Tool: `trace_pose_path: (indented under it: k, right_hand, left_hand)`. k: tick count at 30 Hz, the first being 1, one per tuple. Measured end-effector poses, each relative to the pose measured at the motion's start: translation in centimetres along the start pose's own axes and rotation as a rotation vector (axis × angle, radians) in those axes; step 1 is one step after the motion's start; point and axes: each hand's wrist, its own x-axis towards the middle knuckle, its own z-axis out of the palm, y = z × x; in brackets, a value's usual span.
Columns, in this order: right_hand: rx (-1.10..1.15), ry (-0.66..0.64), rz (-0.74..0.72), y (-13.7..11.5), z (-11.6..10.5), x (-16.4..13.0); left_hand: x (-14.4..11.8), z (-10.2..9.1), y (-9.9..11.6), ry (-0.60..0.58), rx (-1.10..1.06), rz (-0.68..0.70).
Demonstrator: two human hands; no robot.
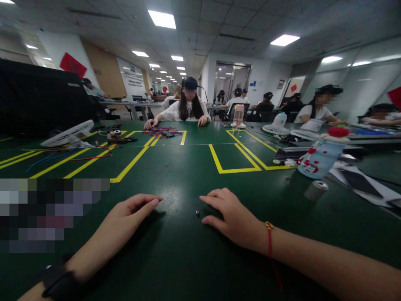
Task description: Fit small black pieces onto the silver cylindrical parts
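A tiny dark ring-shaped piece with a pale centre [197,213] lies on the green table [184,255] between my two hands. My right hand [227,213] is nearest to it, open, with thumb and fingers apart on the piece's right side and not touching it. My left hand [133,213] rests further left, its fingers stretched out and the thumb lying close along them. Nothing shows in either hand, though the left fingertips partly overlap in this view. A red cord circles my right wrist, and a black band is on the left one.
A light-blue bottle with a red top [322,156] and a can [315,190] stand at right, near a phone [360,182]. Coloured wires [163,132] lie before a person [190,104] opposite. A white fan [67,133] is at left. Yellow tape [239,170] marks the table.
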Motion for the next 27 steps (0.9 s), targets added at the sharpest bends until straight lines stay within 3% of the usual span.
trace_pose_path:
  k: [4, 6, 9, 11, 13, 16, 20, 27]
  right_hand:
    - [0.023, -0.023, -0.049, -1.4, 0.9, 2.5]
    - [0.005, 0.014, -0.016, -0.5, -0.7, 2.3]
    - [-0.088, 0.129, 0.095, 2.8, -5.7, 0.2]
    - [-0.28, 0.227, 0.283, 6.0, -9.6, -2.4]
    - [-0.514, 0.325, 0.595, 9.3, -13.0, -5.6]
    - [-0.619, 0.366, 0.865, 13.3, -15.8, -10.2]
    - [-0.59, 0.339, 0.973, 15.8, -16.0, -13.3]
    - [-0.537, 0.331, 1.013, 16.4, -15.7, -13.4]
  left_hand:
    - [-0.1, -0.2, 0.0, -0.017, 0.025, 0.036]
    - [-0.1, -0.3, 0.0, -0.027, 0.035, 0.027]
    - [0.1, -0.2, -0.2, -0.023, 0.043, 0.032]
    - [0.2, -0.1, -0.3, -0.024, 0.036, 0.038]
    - [0.2, 0.0, -0.2, -0.038, 0.027, 0.028]
    - [0.3, 0.1, 0.0, -0.047, 0.035, 0.013]
    - [0.1, 0.0, 0.2, -0.05, 0.049, 0.025]
    - [-0.1, -0.1, 0.2, -0.062, 0.037, 0.029]
